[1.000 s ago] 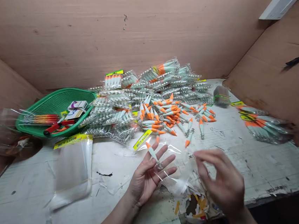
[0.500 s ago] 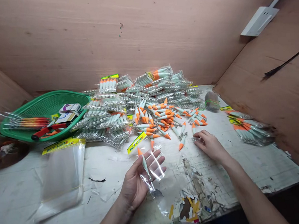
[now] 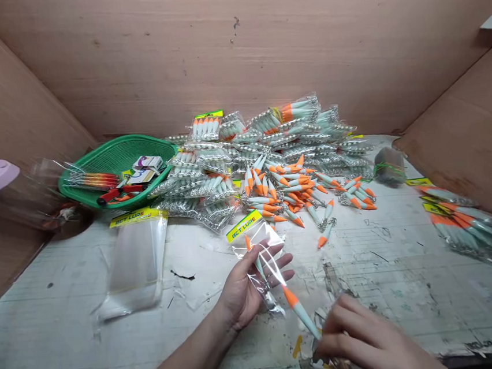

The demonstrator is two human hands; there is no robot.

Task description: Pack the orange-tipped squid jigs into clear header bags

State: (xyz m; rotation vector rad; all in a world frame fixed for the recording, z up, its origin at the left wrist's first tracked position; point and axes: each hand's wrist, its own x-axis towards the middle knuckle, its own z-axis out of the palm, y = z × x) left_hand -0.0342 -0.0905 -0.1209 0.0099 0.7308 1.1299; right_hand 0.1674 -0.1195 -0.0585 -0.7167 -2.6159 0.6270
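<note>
Label (image 3: 244, 226) "BCT LURE", yellow, atop clear bag (image 3: 267, 268) in left hand (image 3: 244, 292)

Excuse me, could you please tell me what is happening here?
A person's left hand holds a clear bag with a yellow header; one lure seems to be inside. The right hand holds another lure, its orange tip pointing toward the bag. Beyond the hands lie loose lures and, behind those, a heap of packed lures.

"BCT LURE" — yellow header (image 3: 244, 226) on held bag (image 3: 273, 269); likewise — yellow strip (image 3: 138, 216) on stacked bags (image 3: 137, 264).
</note>
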